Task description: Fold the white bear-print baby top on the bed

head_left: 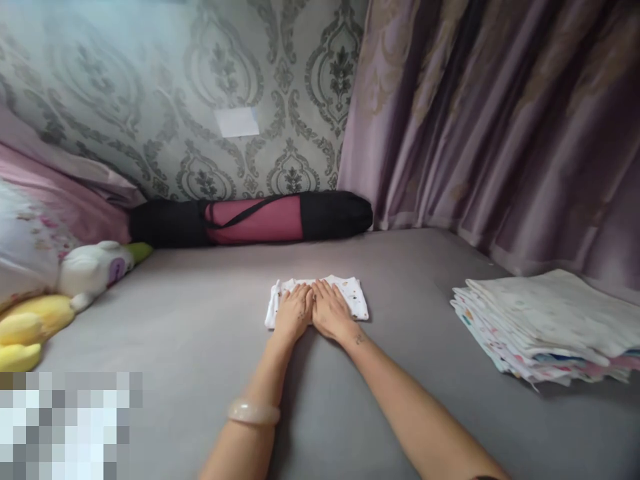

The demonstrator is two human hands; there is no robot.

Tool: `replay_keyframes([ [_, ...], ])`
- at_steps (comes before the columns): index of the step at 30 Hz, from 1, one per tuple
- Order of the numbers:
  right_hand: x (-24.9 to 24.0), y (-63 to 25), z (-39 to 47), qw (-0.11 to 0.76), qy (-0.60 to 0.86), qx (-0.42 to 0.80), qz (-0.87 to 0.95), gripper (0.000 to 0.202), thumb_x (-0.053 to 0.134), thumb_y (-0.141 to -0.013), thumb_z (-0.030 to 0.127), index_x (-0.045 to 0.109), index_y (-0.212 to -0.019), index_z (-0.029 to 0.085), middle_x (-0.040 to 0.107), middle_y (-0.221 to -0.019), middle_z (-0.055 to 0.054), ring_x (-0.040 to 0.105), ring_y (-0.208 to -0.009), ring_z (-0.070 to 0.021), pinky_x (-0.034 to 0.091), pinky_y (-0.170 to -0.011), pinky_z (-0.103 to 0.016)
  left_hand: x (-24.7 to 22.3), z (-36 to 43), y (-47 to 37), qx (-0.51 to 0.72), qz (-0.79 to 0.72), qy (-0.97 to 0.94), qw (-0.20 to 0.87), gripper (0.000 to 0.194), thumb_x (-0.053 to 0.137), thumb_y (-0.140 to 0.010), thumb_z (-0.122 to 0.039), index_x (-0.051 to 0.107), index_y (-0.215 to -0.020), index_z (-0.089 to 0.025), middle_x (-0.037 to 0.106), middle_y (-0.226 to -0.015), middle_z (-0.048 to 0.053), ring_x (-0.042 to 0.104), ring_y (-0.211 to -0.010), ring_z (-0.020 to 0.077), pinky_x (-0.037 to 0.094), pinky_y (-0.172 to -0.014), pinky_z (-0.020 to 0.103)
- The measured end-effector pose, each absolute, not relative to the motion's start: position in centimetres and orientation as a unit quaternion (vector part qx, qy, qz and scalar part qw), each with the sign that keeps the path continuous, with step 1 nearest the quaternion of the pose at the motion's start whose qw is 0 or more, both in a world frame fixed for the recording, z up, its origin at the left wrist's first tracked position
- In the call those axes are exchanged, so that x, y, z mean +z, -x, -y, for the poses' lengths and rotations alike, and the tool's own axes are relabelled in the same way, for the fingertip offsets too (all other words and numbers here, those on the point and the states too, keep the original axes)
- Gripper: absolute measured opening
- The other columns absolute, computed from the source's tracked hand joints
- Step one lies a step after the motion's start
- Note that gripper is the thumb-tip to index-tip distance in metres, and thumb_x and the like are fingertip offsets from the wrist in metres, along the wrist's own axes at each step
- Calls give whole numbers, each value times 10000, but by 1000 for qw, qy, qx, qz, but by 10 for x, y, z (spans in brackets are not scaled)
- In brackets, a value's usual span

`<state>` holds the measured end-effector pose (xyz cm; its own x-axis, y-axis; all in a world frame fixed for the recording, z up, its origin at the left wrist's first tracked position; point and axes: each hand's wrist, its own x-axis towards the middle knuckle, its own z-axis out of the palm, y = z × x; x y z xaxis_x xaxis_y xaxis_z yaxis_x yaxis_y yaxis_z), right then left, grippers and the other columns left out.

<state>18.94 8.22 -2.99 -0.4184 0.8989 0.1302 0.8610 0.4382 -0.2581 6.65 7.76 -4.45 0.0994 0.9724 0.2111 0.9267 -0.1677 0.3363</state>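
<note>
A white cloth (356, 301) with small coloured prints lies folded into a compact rectangle on the grey bed sheet (200, 360). My left hand (294, 312) rests flat on its left half, fingers stretched forward. Beside it, my right hand (331, 311) lies flat on the middle of the cloth, its thumb side touching the left hand. Both palms face down and cover much of the cloth. A pale bangle (254, 412) sits on my left forearm.
To the right lies a stack of flat cloths (545, 320). A black and red long bag (255, 219) runs along the patterned wall (220, 73). Plush toys (90, 270) and a pillow (25, 233) are at the left. A purple curtain (440, 120) hangs at the right.
</note>
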Motion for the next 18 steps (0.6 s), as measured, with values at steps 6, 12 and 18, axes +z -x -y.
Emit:
replay_keyframes([
  [6,-37,-190,-85,155,520,69,837,556,259,-974,259,390,-1466,35,364,-1536,-137,280,-1442,-232,137,-1199,-400,-54,-83,-63,203,-643,-736,64,379,289,-994,-246,534,-1281,-211,566,-1392,95,446,-1361,226,333,-1128,473],
  [12,-37,-192,-85,167,520,89,833,549,269,-976,267,407,-1457,42,368,-1533,-133,280,-1443,-221,142,-1202,-395,-58,-84,-60,231,-633,-735,74,349,333,-979,-226,549,-1249,-184,572,-1381,116,474,-1338,242,343,-1118,485],
  [18,-37,-193,-85,170,518,89,833,547,261,-981,266,410,-1455,38,376,-1529,-139,282,-1442,-230,150,-1202,-403,-60,-84,-59,237,-627,-739,66,348,335,-980,-225,565,-1236,-176,579,-1371,120,467,-1344,254,356,-1110,485],
])
